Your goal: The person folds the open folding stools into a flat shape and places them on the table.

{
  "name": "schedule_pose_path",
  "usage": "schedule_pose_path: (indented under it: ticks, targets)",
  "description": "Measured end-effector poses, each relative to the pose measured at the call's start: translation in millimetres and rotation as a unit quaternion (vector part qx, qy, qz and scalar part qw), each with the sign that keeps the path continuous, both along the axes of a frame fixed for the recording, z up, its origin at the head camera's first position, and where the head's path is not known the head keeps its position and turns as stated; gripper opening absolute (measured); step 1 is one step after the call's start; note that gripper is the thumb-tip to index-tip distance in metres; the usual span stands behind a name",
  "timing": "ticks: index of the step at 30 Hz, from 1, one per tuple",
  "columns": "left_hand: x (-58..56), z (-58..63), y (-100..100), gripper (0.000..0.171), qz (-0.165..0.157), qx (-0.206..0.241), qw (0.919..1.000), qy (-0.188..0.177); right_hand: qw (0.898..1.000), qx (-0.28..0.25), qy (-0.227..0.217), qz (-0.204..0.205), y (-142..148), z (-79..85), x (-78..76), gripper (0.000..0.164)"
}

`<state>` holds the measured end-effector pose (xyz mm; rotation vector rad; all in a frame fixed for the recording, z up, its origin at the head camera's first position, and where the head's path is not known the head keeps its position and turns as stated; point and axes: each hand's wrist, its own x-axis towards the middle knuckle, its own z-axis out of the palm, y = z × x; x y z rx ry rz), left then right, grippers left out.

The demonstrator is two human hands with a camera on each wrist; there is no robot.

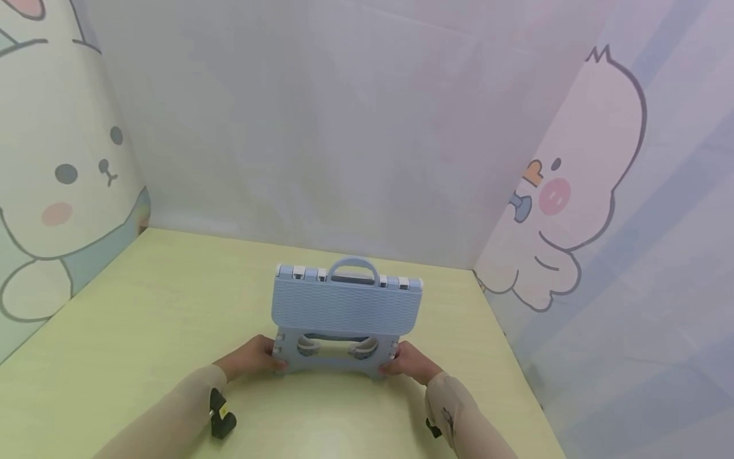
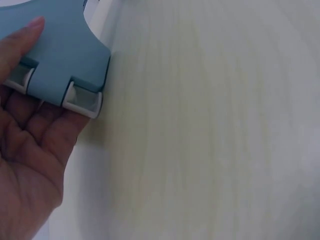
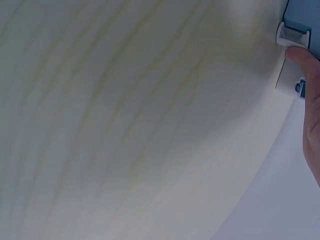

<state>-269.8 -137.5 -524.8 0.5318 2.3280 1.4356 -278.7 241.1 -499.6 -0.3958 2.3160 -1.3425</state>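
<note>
A light blue plastic folding stool (image 1: 346, 309) stands on the table in the head view. Its textured top faces me, with an arched carry handle (image 1: 353, 261) at the upper edge, and a leg panel with cut-outs shows below. My left hand (image 1: 252, 358) grips the left side of that lower panel. In the left wrist view the thumb (image 2: 22, 42) lies over the blue panel and the other fingers go behind it, partly hidden. On the opposite side my right hand (image 1: 414, 363) holds the panel's edge, its thumb (image 3: 296, 54) against a white hinge piece in the right wrist view.
The pale yellow table (image 1: 189, 299) extends around the stool. A plain light curtain (image 1: 344, 127) hangs behind it. Cartoon-printed curtains stand at both sides. A black strap piece (image 1: 220, 414) hangs at the left sleeve.
</note>
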Motion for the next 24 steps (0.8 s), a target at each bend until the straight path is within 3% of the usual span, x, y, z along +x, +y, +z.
schedule_pose_path:
  ticks: [12,19,24]
  targets:
    - [0.8,0.9,0.0,0.033,0.005,0.000,1.0000,0.001,1.000,0.002,0.001,-0.009,-2.4,2.3,2.2,0.045]
    - [2.7,-1.3,0.3,0.032,0.030,-0.010,0.9987,0.039,0.997,0.040,0.062,-0.014,2.7,2.4,4.7,0.028]
    - [6.4,-1.0,-2.7,0.029,0.043,-0.009,0.9973,0.060,0.997,0.027,0.073,-0.021,3.1,3.2,7.9,0.024]
